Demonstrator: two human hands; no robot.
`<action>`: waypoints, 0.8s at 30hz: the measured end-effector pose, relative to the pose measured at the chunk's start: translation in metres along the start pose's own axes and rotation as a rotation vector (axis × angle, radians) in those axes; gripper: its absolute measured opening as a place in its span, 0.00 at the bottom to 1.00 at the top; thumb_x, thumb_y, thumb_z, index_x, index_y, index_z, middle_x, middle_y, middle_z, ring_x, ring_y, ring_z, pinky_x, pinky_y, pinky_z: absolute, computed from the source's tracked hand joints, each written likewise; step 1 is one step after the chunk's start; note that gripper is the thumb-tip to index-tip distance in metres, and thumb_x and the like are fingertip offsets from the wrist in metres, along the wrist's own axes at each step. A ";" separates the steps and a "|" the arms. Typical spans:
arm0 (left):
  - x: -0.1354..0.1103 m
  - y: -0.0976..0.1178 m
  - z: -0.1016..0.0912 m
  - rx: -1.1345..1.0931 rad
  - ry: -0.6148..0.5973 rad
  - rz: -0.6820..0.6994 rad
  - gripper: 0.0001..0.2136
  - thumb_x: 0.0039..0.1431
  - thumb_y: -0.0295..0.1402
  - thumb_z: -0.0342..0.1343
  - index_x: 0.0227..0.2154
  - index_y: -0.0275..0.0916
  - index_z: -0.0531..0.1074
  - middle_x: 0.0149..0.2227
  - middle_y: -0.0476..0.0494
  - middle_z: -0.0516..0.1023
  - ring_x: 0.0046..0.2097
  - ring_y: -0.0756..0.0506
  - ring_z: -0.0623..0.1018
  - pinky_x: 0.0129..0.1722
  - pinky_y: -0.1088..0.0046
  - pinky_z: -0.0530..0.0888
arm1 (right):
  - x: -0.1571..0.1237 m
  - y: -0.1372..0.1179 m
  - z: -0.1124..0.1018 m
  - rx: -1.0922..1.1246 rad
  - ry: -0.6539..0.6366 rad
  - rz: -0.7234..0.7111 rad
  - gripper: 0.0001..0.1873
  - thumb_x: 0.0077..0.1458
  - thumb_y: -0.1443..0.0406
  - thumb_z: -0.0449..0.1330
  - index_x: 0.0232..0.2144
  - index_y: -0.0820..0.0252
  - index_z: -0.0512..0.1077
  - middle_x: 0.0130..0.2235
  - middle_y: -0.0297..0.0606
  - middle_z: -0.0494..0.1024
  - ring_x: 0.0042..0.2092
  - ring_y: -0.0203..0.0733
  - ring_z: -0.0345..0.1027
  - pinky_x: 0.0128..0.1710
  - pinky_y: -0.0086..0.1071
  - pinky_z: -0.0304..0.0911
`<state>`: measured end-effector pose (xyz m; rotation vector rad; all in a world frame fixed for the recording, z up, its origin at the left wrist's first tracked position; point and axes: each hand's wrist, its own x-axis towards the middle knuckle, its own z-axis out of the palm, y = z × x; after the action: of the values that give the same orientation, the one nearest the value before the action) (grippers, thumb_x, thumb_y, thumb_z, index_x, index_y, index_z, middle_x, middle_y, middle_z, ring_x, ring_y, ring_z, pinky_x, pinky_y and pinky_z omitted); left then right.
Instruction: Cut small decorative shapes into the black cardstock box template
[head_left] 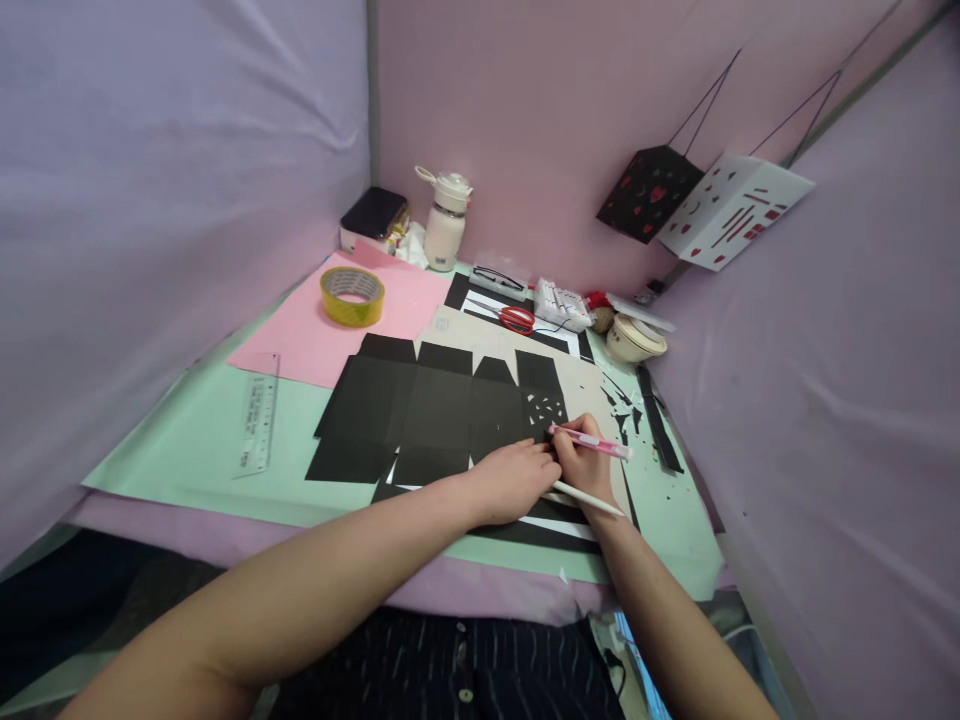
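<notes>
My right hand (583,455) is closed round a slim pink craft knife (600,442), its tip hidden at the black card. Flat on the table lies that black card (435,405), a box shape with flaps and creased panels. Small cut-out holes (545,408) show in its right panel, just ahead of my right hand. My left hand (517,480) rests on the card's lower right part, fingers stretched toward the right hand. A white pencil-like stick (589,497) lies by my right wrist; whether the hand also holds it, I cannot tell.
Yellow tape (352,298) sits on pink paper (285,330), above a clear ruler (259,420). Behind the card are red-handled scissors (517,319), a white bottle (445,225) and a bowl (636,340). Black scraps (626,410) lie right. Two paper lanterns (652,190) hang above.
</notes>
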<state>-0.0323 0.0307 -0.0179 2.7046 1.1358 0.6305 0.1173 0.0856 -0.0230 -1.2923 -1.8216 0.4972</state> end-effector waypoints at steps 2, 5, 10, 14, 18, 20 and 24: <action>0.000 0.000 0.000 0.003 -0.001 0.003 0.07 0.63 0.29 0.47 0.35 0.35 0.69 0.45 0.39 0.74 0.51 0.43 0.72 0.54 0.64 0.66 | 0.000 0.000 0.000 -0.004 -0.005 -0.002 0.06 0.51 0.65 0.54 0.24 0.56 0.60 0.24 0.30 0.66 0.27 0.38 0.60 0.27 0.31 0.56; 0.000 0.000 -0.001 0.005 -0.007 0.002 0.07 0.64 0.29 0.47 0.35 0.35 0.69 0.45 0.39 0.74 0.51 0.43 0.72 0.54 0.63 0.66 | 0.000 -0.001 0.000 -0.005 -0.008 -0.002 0.06 0.51 0.65 0.54 0.24 0.56 0.61 0.24 0.30 0.65 0.27 0.38 0.60 0.27 0.31 0.56; 0.000 0.000 -0.001 -0.004 -0.012 -0.002 0.07 0.64 0.29 0.47 0.35 0.35 0.69 0.45 0.39 0.74 0.50 0.43 0.72 0.55 0.63 0.66 | 0.000 -0.003 0.000 -0.003 -0.019 0.004 0.06 0.51 0.65 0.55 0.24 0.57 0.61 0.24 0.30 0.66 0.27 0.38 0.61 0.28 0.31 0.56; 0.000 0.000 0.001 0.000 -0.003 0.002 0.07 0.63 0.29 0.47 0.36 0.35 0.69 0.45 0.39 0.74 0.51 0.43 0.72 0.55 0.62 0.66 | 0.000 -0.003 -0.001 -0.001 -0.025 0.009 0.07 0.52 0.64 0.55 0.24 0.57 0.61 0.24 0.30 0.66 0.27 0.37 0.61 0.27 0.31 0.56; 0.000 -0.001 0.002 0.006 -0.006 0.001 0.07 0.63 0.29 0.47 0.35 0.35 0.69 0.44 0.40 0.74 0.50 0.43 0.72 0.55 0.62 0.66 | 0.000 -0.003 -0.001 -0.003 -0.029 0.004 0.07 0.52 0.64 0.55 0.24 0.57 0.61 0.24 0.30 0.66 0.27 0.37 0.61 0.27 0.31 0.56; 0.000 0.000 0.002 0.009 -0.008 0.000 0.07 0.63 0.29 0.47 0.36 0.35 0.69 0.44 0.40 0.74 0.51 0.42 0.72 0.55 0.63 0.66 | 0.000 -0.003 -0.001 -0.001 -0.034 0.009 0.07 0.52 0.64 0.55 0.24 0.57 0.61 0.24 0.30 0.66 0.27 0.37 0.61 0.28 0.31 0.56; 0.000 -0.001 0.002 0.013 -0.007 0.003 0.07 0.63 0.30 0.47 0.36 0.35 0.69 0.45 0.39 0.74 0.51 0.42 0.71 0.55 0.63 0.65 | 0.000 -0.002 -0.001 0.001 -0.036 0.007 0.07 0.52 0.64 0.55 0.24 0.56 0.60 0.24 0.30 0.67 0.27 0.37 0.61 0.28 0.31 0.56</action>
<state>-0.0317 0.0313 -0.0200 2.7177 1.1389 0.6163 0.1165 0.0847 -0.0207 -1.2974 -1.8467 0.5276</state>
